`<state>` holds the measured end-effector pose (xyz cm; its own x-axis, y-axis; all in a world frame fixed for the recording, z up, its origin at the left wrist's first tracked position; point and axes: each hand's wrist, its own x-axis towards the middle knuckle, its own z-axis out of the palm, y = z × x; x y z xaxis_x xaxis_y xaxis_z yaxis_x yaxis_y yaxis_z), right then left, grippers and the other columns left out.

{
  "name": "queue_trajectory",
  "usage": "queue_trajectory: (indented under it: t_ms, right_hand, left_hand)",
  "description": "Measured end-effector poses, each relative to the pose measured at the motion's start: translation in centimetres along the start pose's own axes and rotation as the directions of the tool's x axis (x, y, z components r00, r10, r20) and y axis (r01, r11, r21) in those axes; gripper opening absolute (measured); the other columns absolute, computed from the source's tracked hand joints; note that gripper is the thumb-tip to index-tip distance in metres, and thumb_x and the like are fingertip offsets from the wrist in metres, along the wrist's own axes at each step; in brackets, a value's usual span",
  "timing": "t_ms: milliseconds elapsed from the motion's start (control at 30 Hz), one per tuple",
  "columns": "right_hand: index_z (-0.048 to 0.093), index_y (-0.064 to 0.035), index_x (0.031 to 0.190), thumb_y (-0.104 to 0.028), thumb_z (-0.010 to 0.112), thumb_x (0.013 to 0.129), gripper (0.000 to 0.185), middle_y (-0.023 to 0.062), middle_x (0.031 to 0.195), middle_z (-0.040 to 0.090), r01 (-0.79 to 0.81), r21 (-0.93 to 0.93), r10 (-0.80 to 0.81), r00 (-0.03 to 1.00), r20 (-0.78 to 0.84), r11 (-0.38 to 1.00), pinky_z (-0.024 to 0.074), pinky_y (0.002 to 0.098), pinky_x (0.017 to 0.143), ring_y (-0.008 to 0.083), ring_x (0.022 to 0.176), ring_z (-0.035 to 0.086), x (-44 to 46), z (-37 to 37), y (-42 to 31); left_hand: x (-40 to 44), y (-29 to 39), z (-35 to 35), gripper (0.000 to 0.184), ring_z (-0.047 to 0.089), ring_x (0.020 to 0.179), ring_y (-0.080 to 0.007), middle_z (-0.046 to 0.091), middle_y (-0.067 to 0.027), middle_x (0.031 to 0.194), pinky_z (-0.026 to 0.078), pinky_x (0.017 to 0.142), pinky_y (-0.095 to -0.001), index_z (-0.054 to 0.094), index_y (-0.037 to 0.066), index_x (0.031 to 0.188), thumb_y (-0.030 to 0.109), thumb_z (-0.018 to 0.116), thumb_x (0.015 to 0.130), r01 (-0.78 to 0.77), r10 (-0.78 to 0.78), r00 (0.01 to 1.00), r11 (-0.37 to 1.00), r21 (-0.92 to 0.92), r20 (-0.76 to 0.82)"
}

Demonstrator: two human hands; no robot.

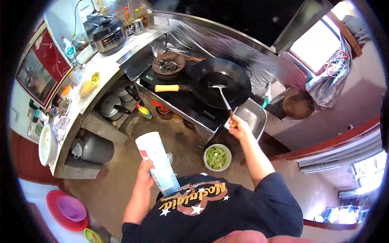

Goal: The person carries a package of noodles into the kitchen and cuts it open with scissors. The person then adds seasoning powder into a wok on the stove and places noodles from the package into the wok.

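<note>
My left hand (144, 174) is closed around a paper towel roll (159, 162), white with a red and blue printed wrapper, held upright in front of my body. In my right hand (240, 127) is the handle of a spatula (223, 98); its metal head rests inside a black wok (198, 79). The wok sits on the stove with its yellow handle (166, 88) pointing left. Whatever lies in the wok's dark bottom is too dim to make out. Below my right hand stands a white bowl (229, 161) with cut green vegetables (216, 157).
A second burner (168, 65) is left of the wok, and a metal basin (259, 117) to its right. The range hood (227, 24) hangs above. Along the left, the counter (106, 65) carries a pressure cooker (108, 38). A gas cylinder (97, 146) stands beneath it.
</note>
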<state>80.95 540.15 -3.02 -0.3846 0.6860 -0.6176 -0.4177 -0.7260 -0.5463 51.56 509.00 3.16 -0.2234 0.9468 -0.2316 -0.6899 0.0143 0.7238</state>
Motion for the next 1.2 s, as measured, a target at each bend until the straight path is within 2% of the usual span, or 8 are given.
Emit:
queue_trajectory:
  t_ms: [133, 300, 433, 700, 800, 867, 933, 1200]
  right_hand:
    - [0.053, -0.0003, 0.096, -0.021, 0.053, 0.085, 0.023, 0.0187, 0.080, 0.060, 0.186, -0.016, -0.187, 0.976, -0.111, 0.982, 0.0443, 0.0248, 0.047, 0.0163, 0.054, 0.051, -0.9, -7.1, -5.6]
    - [0.047, 0.0049, 0.122, -0.040, 0.043, 0.090, 0.055, 0.0132, 0.087, 0.062, 0.278, -0.055, -0.278, 0.961, 0.006, 0.959, 0.0466, 0.0218, 0.051, 0.0129, 0.062, 0.056, -1.9, -12.1, -10.5]
    - [0.050, 0.0049, 0.117, -0.045, 0.045, 0.088, 0.058, 0.0130, 0.083, 0.064, 0.360, 0.061, -0.361, 0.933, -0.004, 0.931, 0.0483, 0.0235, 0.051, 0.0154, 0.059, 0.058, -0.8, -13.1, -11.2]
    - [0.050, 0.0028, 0.098, -0.031, 0.052, 0.087, 0.036, 0.0178, 0.096, 0.062, 0.501, 0.138, -0.421, 0.822, -0.384, 0.854, 0.0525, 0.0294, 0.054, 0.0225, 0.071, 0.062, 2.0, -12.8, -8.6]
    - [0.054, -0.0029, 0.096, -0.022, 0.058, 0.083, 0.023, 0.0116, 0.086, 0.062, 0.282, -0.149, -0.293, 0.954, -0.058, 0.948, 0.0450, 0.0219, 0.050, 0.0149, 0.060, 0.056, -0.9, -5.2, -5.2]
    - [0.055, -0.0025, 0.098, -0.016, 0.061, 0.080, 0.024, 0.0084, 0.086, 0.062, 0.367, -0.502, -0.282, 0.929, 0.240, 0.783, 0.0463, 0.0238, 0.052, 0.0125, 0.065, 0.057, -5.7, 3.6, -3.0]
    - [0.056, -0.0030, 0.103, -0.012, 0.062, 0.078, 0.026, 0.0067, 0.088, 0.062, 0.471, -0.599, -0.137, 0.845, 0.516, 0.647, 0.0473, 0.0239, 0.056, 0.0100, 0.067, 0.057, -8.3, 9.7, -1.1]
    - [0.060, -0.0021, 0.089, -0.014, 0.068, 0.073, 0.021, 0.0027, 0.076, 0.050, 0.887, -0.457, 0.067, 0.453, 0.889, 0.070, 0.0408, 0.0230, 0.058, 0.0097, 0.064, 0.048, -15.4, 22.1, 1.6]
  left_hand:
    - [0.1, -0.1, -1.0, 0.067, 0.057, 0.100, -0.0264, 0.056, -0.0132, 0.111, 0.046, 0.086, -0.0403, 0.041, 0.001, 0.124, 0.039, 0.065, 0.074, -0.075, 0.070, 0.995, 0.994, -0.074, -0.075]
    - [1.0, -0.2, -0.7, 0.068, 0.056, 0.101, -0.0265, 0.055, -0.0133, 0.112, 0.046, 0.087, -0.0403, 0.040, 0.000, 0.124, 0.040, 0.065, 0.075, -0.071, 0.068, 0.996, 0.994, -0.078, -0.050]
    - [1.0, 1.1, 1.0, 0.072, 0.056, 0.102, -0.0265, 0.056, -0.0128, 0.113, 0.045, 0.089, -0.0402, 0.040, 0.001, 0.125, 0.042, 0.068, 0.072, -0.012, 0.011, 0.998, 1.000, 0.020, 0.057]
    - [1.7, 1.2, 1.2, 0.059, 0.056, 0.099, -0.0209, 0.055, -0.0110, 0.113, 0.046, 0.086, -0.0343, 0.038, 0.001, 0.126, 0.026, 0.062, 0.077, -0.001, -0.002, 0.988, 1.000, 0.016, 0.152]
    - [1.6, 1.5, 1.5, 0.062, 0.056, 0.101, -0.0218, 0.054, -0.0116, 0.115, 0.045, 0.087, -0.0352, 0.036, 0.001, 0.127, 0.028, 0.062, 0.078, 0.007, -0.013, 0.985, 0.999, 0.032, 0.172]
    - [1.8, 1.9, 2.1, 0.063, 0.055, 0.102, -0.0222, 0.053, -0.0119, 0.116, 0.045, 0.088, -0.0355, 0.035, 0.002, 0.129, 0.029, 0.062, 0.078, 0.008, -0.018, 0.978, 0.999, 0.048, 0.206]
    - [1.9, 2.1, 2.5, 0.065, 0.054, 0.104, -0.0226, 0.053, -0.0121, 0.117, 0.045, 0.089, -0.0359, 0.034, 0.002, 0.130, 0.030, 0.062, 0.078, 0.014, -0.031, 0.968, 0.997, 0.069, 0.249]
    - [2.4, 1.9, 2.9, 0.071, 0.053, 0.107, -0.0240, 0.049, -0.0136, 0.121, 0.044, 0.090, -0.0377, 0.031, 0.002, 0.132, 0.036, 0.062, 0.078, 0.106, -0.139, 0.947, 0.986, 0.126, 0.288]
